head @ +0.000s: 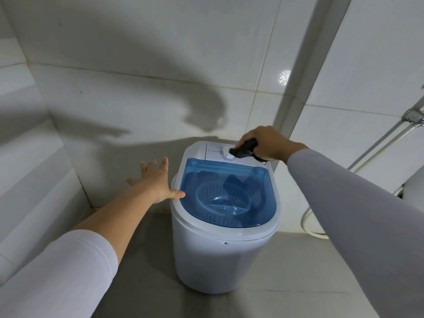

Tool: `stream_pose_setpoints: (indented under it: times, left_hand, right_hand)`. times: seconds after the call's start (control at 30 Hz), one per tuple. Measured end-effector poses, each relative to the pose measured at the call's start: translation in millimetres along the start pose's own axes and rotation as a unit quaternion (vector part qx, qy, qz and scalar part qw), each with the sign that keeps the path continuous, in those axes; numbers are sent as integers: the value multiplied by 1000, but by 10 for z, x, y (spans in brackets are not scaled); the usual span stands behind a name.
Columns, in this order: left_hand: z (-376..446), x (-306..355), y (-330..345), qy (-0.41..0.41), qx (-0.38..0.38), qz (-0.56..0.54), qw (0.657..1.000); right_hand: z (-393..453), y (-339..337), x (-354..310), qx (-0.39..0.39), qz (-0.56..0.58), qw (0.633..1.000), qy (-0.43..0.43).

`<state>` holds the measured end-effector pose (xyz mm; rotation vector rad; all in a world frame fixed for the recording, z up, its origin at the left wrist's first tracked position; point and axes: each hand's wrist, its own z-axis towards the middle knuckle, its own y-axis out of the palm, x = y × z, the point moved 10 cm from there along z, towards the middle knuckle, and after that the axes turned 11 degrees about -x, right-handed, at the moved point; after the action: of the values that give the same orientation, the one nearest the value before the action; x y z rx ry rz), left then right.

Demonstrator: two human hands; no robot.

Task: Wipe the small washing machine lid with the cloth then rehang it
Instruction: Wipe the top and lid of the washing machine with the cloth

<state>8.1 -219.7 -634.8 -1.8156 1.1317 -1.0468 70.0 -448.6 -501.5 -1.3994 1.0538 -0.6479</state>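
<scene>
A small white washing machine point(206, 253) stands on the grey floor, its translucent blue lid point(252, 216) closed over a basket inside. My right hand point(263, 143) is closed around a bunched dark cloth point(244, 150), pressing it on the white control panel point(214, 151) by the dial, behind the lid. With fingers spread, my left hand point(156, 182) rests at the machine's left side, its thumb touching the rim beside the lid.
White tiled walls enclose the corner behind and left of the machine. A metal tap point(413, 117) with pipes is on the right wall, and a white hose point(307, 223) curls on the floor to the right.
</scene>
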Motion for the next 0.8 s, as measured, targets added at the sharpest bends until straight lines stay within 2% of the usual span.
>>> stream_pose_setpoints:
  times: [0.13, 0.27, 0.47, 0.8]
  left_hand:
    - [1, -14, 32, 4, -5, -13, 1000]
    - [1, -21, 53, 3, -12, -23, 1000]
    - [2, -20, 47, 12, -17, -24, 1000]
    - [13, 1, 55, 24, -20, -19, 999]
  right_hand:
    - [268, 171, -674, -24, -17, 997, -74]
    - [454, 442, -1071, -67, -56, 991, -101]
    - [586, 760, -1172, -119, -107, 982, -102]
    - [637, 967, -1120, -156, -87, 982, -68]
